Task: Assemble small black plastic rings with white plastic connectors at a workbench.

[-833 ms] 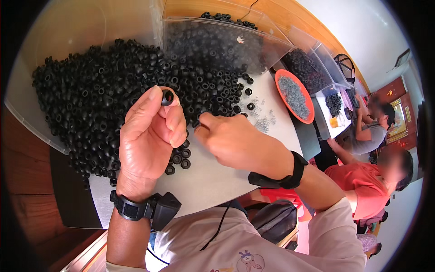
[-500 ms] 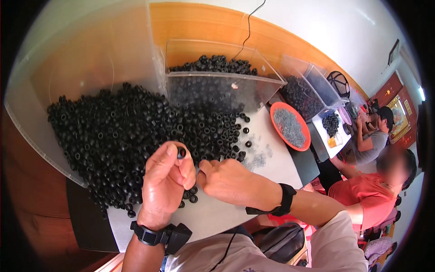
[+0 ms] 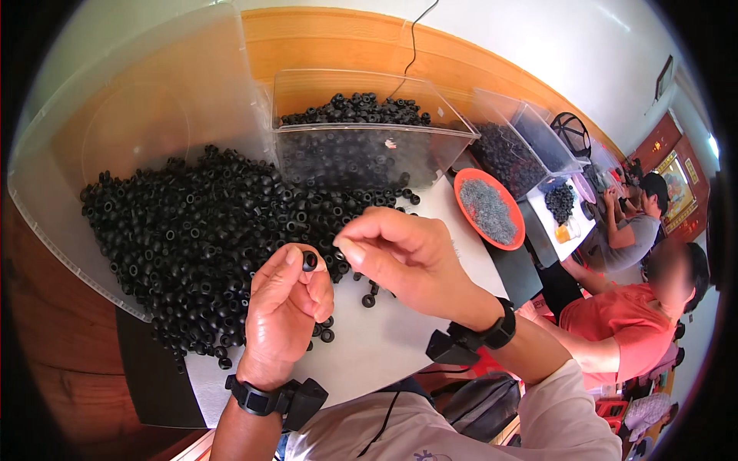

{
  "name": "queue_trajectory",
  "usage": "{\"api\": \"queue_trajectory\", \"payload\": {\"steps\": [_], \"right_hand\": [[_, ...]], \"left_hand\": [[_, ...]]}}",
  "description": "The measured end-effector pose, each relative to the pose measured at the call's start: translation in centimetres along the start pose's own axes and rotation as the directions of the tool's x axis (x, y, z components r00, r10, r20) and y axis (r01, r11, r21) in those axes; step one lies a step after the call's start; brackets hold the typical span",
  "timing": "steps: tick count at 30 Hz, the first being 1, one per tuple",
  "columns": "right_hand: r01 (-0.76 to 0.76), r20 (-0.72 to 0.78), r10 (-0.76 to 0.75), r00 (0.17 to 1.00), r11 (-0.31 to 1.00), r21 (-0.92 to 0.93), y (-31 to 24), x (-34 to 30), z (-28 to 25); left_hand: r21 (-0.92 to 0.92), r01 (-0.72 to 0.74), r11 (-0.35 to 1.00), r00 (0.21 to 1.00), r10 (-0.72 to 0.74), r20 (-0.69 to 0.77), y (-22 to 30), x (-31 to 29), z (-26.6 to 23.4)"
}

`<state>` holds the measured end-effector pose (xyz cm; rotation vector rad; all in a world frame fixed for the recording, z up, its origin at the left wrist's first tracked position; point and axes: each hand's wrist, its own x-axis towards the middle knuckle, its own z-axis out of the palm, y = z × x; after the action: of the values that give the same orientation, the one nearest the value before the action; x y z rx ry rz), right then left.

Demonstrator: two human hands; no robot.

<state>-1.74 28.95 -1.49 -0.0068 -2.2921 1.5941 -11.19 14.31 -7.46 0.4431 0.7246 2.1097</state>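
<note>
My left hand (image 3: 283, 307) is closed, palm up, with a small black ring-shaped part (image 3: 310, 261) pinched between its thumb and fingers. The hole in the part faces up. Just to its right, my right hand (image 3: 411, 265) is raised with thumb and forefinger tips brought together in a pinch. Whatever lies between those tips is too small to make out. Beneath and behind both hands spreads a big heap of the same black parts (image 3: 207, 230), spilling from a clear plastic bin lying on its side. Several loose ones sit between my wrists.
An orange bowl (image 3: 462, 211) of small grey pieces stands at the right on the white tabletop (image 3: 384, 338). Behind the heap is a clear bin (image 3: 453, 134) of black parts, with another farther right. A person in a red shirt (image 3: 607, 326) sits at the right.
My right hand has lifted off the tabletop and swung up, its fingertips now beside the left hand's black part. The left hand keeps its hold and has barely moved.
</note>
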Motion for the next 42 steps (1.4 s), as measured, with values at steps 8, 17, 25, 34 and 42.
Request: {"api": "queue_trajectory", "payload": {"steps": [8,17,25,34,42], "right_hand": [[-0.078,0.065,0.064,0.996,0.967,0.243,1.5,1.1,1.8],[0.390,0.069,-0.405,0.912,0.799,-0.457,1.6,0.7,1.2],[0.421,0.180,-0.421,0.889,0.600,-0.680,0.3,-1.1,1.0],[0.240,0.102,-0.217,0.971,0.885,-0.399,0.1,-1.5,-1.4],[0.176,0.264,0.008,0.965,0.726,-0.664,4.0,-5.4,-2.2]], "left_hand": [[-0.054,0.035,0.998,0.999,-0.034,0.004,-0.5,0.2,0.1],[-0.027,0.052,0.998,0.998,-0.051,0.040,-0.1,-0.1,0.4],[-0.031,0.036,0.999,0.996,-0.033,0.087,-0.6,-0.3,-0.1],[0.079,0.013,0.997,0.999,-0.015,0.029,-0.5,0.2,0.2],[0.037,-0.007,0.999,1.000,0.007,-0.014,-1.0,0.4,0.1]]}}
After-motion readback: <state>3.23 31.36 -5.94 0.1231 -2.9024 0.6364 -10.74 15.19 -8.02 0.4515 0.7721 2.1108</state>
